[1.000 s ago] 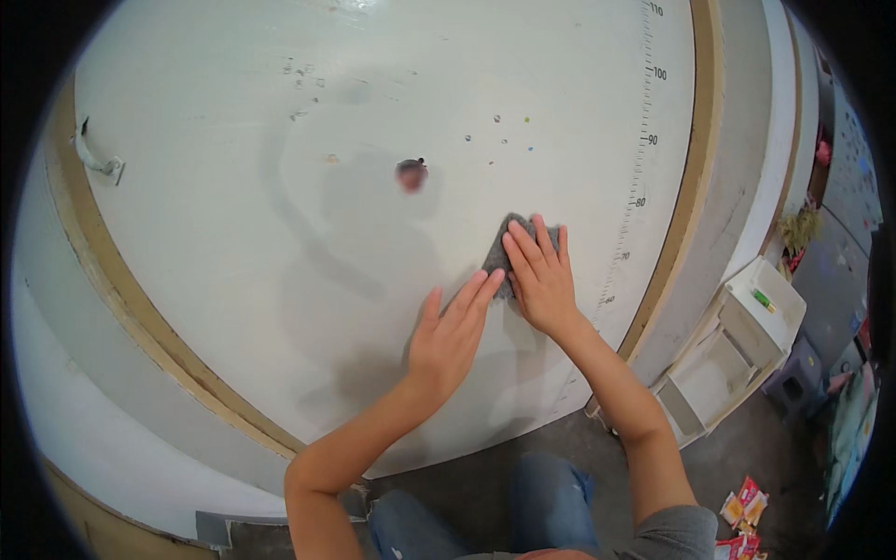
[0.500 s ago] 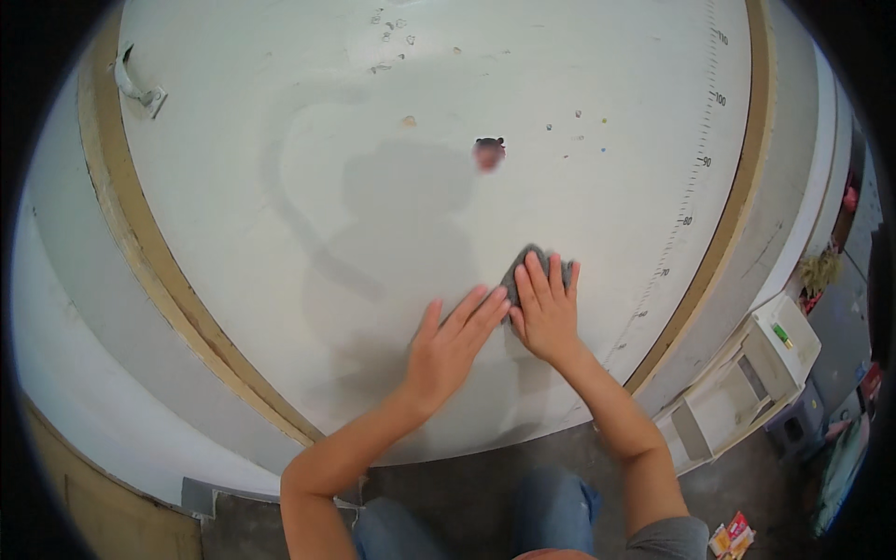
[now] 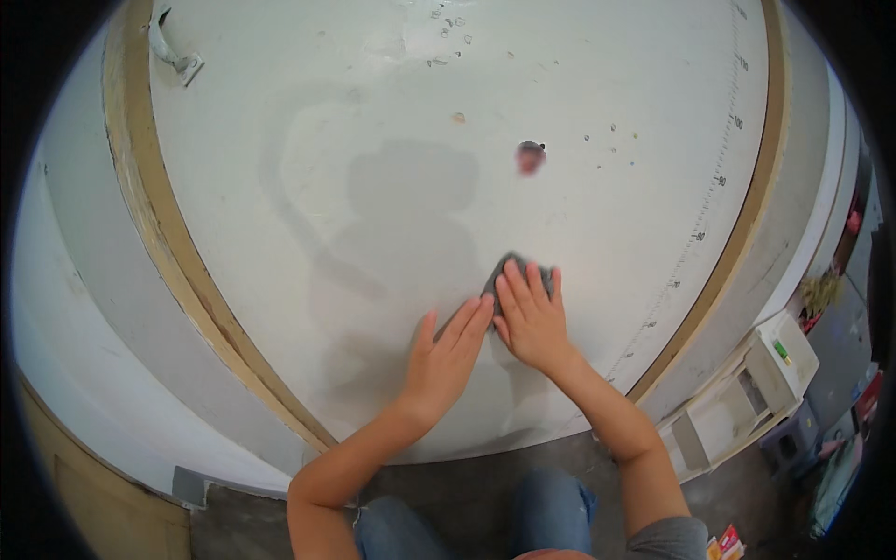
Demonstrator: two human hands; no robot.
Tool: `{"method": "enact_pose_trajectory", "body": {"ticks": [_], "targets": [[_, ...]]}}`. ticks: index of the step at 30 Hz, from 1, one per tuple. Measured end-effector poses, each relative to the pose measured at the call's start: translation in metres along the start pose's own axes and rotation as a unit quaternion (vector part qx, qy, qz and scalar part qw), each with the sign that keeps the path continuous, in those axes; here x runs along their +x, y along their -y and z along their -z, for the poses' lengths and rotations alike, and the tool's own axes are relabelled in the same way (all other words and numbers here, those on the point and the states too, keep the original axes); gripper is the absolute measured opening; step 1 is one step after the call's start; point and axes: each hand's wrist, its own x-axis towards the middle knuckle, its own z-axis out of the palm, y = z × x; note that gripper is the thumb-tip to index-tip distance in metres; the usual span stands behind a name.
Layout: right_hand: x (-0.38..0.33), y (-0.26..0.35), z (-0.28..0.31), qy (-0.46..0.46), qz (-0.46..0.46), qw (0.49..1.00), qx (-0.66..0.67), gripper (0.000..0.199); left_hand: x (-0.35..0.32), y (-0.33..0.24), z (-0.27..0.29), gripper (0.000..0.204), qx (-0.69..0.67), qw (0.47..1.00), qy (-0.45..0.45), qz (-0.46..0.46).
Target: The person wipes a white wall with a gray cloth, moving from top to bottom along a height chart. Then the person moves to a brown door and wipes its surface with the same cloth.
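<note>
A grey cloth (image 3: 497, 276) lies flat against a white door (image 3: 597, 215). My right hand (image 3: 532, 322) presses it there, palm down, with the fingers stretched over it and hiding most of it. Beside it, my left hand (image 3: 446, 357) lies with fingers straight and apart from the thumb, its fingertips at the cloth's lower left edge. Nothing shows in the left hand's grasp.
A metal handle (image 3: 175, 56) sits at the door's upper left. Measuring marks (image 3: 700, 236) run along its right side, near the wooden frame (image 3: 767, 121). A dark-and-pink sticker (image 3: 530, 159) is above my hands. A white plastic rack (image 3: 728, 420) stands at the right.
Both hands and the cloth have slid left across the door. The view has shifted a little, so the handle and the sticker appear farther right.
</note>
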Motion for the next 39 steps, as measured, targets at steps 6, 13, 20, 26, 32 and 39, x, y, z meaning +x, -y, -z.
{"method": "enact_pose_trajectory", "body": {"ticks": [6,13,20,26,32,39], "targets": [[0.013,-0.004,0.003,-0.042,-0.015,0.999,-0.006,0.065,0.010,0.012,0.020,0.049,0.081,0.996,0.014,-0.016],[0.083,0.017,0.017,-0.083,-0.034,0.996,0.026,0.065,0.033,0.045,0.027,0.050,0.069,0.996,-0.007,0.055],[0.030,0.049,-0.011,-0.011,0.054,0.998,0.021,0.063,-0.046,0.027,0.001,0.053,0.031,0.997,0.029,0.059],[0.061,0.033,0.005,-0.043,0.047,0.998,-0.010,0.064,-0.011,0.044,0.028,0.061,0.033,0.997,0.048,0.056],[0.105,0.052,0.009,-0.067,0.025,0.997,0.023,0.063,0.002,0.068,0.040,0.064,0.004,0.994,0.040,0.105],[0.064,0.097,-0.027,-0.047,0.097,0.994,0.012,0.055,-0.083,0.061,0.007,0.065,-0.054,0.987,0.064,0.138]]}}
